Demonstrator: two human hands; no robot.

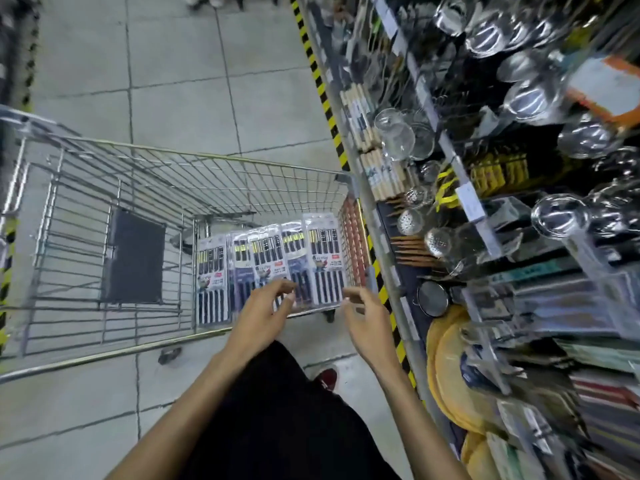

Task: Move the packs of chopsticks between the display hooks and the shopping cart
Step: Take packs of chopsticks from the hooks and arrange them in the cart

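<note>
I see the wire shopping cart [145, 174] standing on the grey tiled floor [180, 64] at centre left. Five packs of chopsticks [266, 268] lie side by side in its lower right end, partly overlapping.

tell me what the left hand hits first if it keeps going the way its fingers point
Probably the clear plastic chopstick packs lying in the wire shopping cart; the left hand points its open fingers at them, though depth is unclear.

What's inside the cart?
Chopstick packs lie overlapping in a row at the cart's right end; the rest is bare wire. Both open hands, left and right, cover the packs' near edges.
</note>
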